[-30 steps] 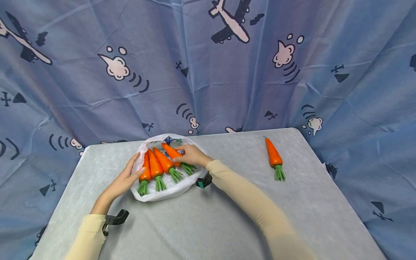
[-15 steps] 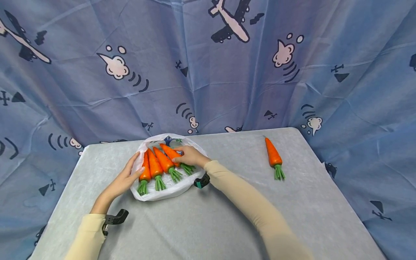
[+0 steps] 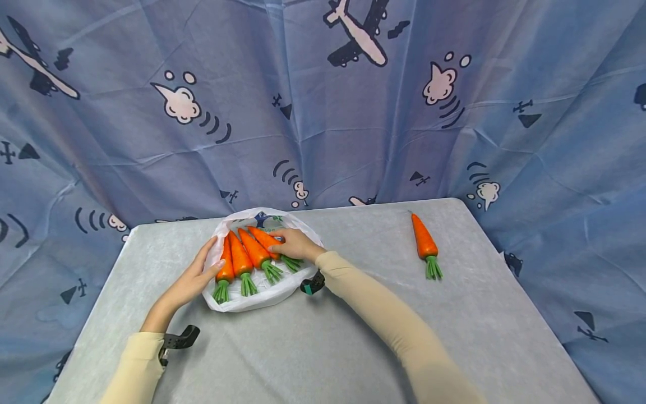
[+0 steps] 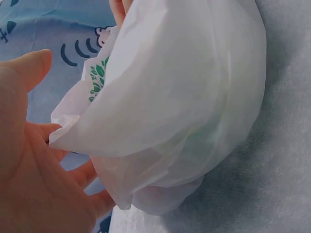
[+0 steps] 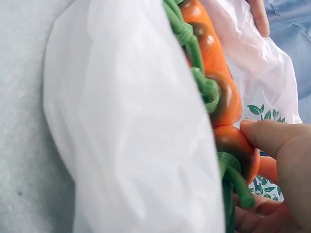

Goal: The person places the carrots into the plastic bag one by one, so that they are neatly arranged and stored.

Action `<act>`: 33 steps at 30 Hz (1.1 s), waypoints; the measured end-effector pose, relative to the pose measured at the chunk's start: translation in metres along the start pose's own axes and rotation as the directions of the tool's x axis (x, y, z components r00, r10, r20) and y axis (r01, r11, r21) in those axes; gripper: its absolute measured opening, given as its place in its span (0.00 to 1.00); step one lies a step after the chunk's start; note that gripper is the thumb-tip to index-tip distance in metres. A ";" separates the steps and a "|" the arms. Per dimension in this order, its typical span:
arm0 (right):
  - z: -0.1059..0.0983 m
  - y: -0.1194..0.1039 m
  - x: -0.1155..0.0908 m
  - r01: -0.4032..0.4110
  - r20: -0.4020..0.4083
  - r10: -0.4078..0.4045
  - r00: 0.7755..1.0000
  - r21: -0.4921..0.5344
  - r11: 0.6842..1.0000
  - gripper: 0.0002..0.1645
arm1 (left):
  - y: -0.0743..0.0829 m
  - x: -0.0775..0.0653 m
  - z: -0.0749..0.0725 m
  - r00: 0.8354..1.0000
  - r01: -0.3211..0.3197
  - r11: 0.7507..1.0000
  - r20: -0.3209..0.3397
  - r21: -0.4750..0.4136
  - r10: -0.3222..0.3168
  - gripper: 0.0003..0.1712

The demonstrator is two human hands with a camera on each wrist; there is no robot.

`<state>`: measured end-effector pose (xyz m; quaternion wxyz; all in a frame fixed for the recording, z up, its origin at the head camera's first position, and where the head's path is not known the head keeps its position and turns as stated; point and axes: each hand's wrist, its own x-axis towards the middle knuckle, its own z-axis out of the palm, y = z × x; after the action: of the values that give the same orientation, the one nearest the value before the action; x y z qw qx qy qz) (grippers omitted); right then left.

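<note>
A white plastic bag (image 3: 242, 303) lies at the back left of the table with its mouth spread wide, several orange carrots with green tops side by side inside. My right hand (image 3: 299, 243) reaches in over the right side and grips the rightmost carrot (image 3: 262, 237), thumb and fingers on either side of it; the right wrist view shows the thumb on its thick end. At the bag's left rim my left hand (image 3: 190, 280) rests with fingers extended against the plastic and the thumb spread near the leftmost carrot (image 3: 225, 270). Some left fingertips are hidden behind the bag.
A single carrot (image 3: 425, 238) lies apart on the right side of the grey-white table (image 3: 484, 336). A blue curtain (image 3: 323, 112) printed with planes hangs right behind the table's back edge. Black wrist straps (image 3: 183, 338) are on both arms.
My right hand has shifted slightly left with the rightmost carrot, whose tip now sits a little lower and closer to its neighbour. The left hand stays still.
</note>
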<state>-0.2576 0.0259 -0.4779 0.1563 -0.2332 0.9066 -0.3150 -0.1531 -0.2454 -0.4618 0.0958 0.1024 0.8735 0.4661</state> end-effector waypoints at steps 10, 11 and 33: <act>0.005 0.002 0.001 0.019 -0.011 -0.019 1.000 -0.004 1.000 0.31 | 0.000 0.000 0.000 1.000 0.003 1.000 -0.003 0.004 -0.003 0.45; 0.005 0.002 0.001 0.019 -0.011 -0.019 1.000 0.000 1.000 0.31 | 0.000 0.000 0.000 1.000 0.002 1.000 -0.003 0.005 -0.002 0.45; 0.005 0.003 0.000 0.024 -0.020 -0.024 1.000 -0.014 1.000 0.31 | -0.003 0.001 0.000 1.000 -0.003 1.000 -0.006 0.002 0.003 0.45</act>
<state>-0.2568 0.0251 -0.4833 0.1419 -0.2418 0.9075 -0.3128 -0.1546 -0.2468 -0.4649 0.0925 0.1025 0.8740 0.4659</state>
